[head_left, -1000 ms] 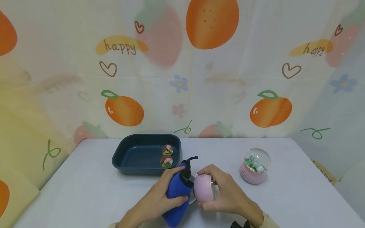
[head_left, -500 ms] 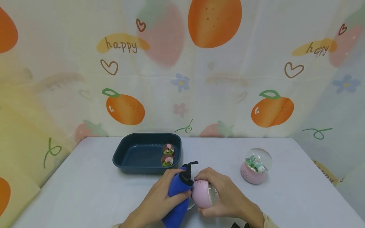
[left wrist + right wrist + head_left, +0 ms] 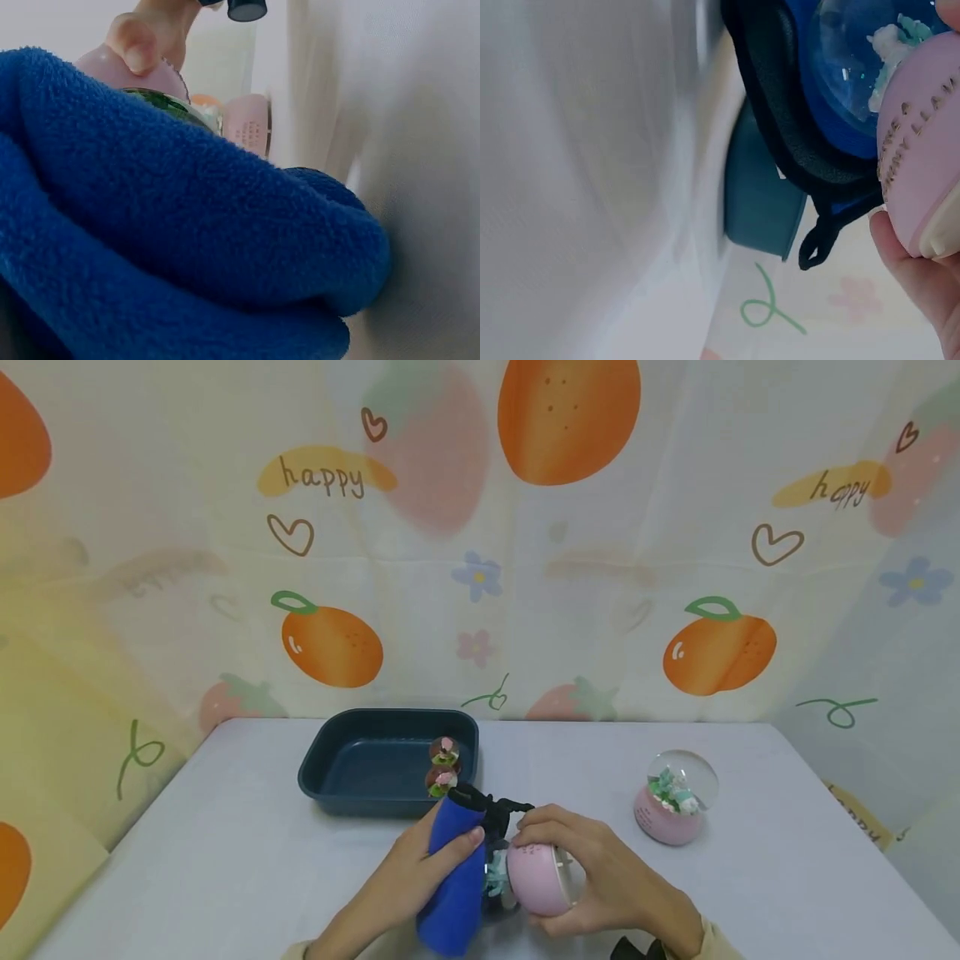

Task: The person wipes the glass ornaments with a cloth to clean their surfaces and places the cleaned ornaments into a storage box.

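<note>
My left hand (image 3: 408,868) grips a fuzzy blue cloth (image 3: 452,881) with black trim and a black loop, its thumb across the front. The cloth's soft pile fills much of the left wrist view. My right hand (image 3: 618,877) holds a snow globe (image 3: 536,878) by its pink base, tipped on its side with the base toward the palm. The clear dome (image 3: 840,67) points at the cloth, and teal and white figures show inside it. In the right wrist view the cloth's black-edged side lies behind the dome; whether they touch, I cannot tell.
A second pink-based snow globe (image 3: 671,802) stands upright on the right of the white table (image 3: 247,860). At the back left sits a dark teal tray (image 3: 318,797) holding two small globes (image 3: 444,750) at its right end. A patterned curtain (image 3: 420,635) hangs behind.
The cloth has swung left and its black-edged side now opens toward the globe. More of the dome and its teal figure shows between cloth and base. My right hand has shifted slightly.
</note>
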Tool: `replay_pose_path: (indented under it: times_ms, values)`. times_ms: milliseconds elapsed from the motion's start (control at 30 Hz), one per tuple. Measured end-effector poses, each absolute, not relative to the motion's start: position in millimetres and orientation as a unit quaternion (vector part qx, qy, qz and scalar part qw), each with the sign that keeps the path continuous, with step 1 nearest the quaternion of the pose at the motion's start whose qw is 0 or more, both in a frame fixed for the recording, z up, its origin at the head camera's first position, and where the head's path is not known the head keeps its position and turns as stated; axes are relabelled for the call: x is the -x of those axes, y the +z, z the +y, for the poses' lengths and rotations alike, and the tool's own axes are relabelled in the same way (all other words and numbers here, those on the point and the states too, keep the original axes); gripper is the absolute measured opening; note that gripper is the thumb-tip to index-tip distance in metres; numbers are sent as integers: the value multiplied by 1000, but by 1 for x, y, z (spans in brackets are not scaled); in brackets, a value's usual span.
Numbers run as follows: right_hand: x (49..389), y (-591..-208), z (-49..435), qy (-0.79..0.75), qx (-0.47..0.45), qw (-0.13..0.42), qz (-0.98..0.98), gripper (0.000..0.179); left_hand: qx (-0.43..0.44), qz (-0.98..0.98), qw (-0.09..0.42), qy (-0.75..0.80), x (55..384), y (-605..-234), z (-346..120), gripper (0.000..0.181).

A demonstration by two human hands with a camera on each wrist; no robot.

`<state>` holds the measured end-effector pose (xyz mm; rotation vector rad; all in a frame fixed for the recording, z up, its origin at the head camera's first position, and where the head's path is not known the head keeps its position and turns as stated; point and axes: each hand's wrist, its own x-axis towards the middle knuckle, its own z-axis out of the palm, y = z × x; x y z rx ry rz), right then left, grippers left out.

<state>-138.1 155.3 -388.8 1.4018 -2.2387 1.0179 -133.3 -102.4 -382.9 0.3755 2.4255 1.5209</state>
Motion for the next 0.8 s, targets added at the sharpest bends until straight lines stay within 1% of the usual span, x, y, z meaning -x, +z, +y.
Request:
replay_pose_path:
  times_ms: [233, 300, 600, 700, 800]
  values:
    - [142, -387, 157, 379, -510, 159, -756, 72, -164, 778, 203, 572, 136, -386, -111, 67]
    - [144, -387, 158, 389, -509, 164, -750, 72, -174, 772, 211, 574, 136, -386, -112, 71]
    - [148, -394, 157, 413, -506, 196, -731, 74, -192, 768, 196, 579, 134, -387, -107, 78]
    - [146, -393, 157, 428, -481, 194, -740, 79, -192, 772, 192, 574, 135, -387, -105, 83]
    - [143, -391, 158, 437, -433, 174, -769, 86, -193, 773, 175, 579, 134, -387, -104, 85]
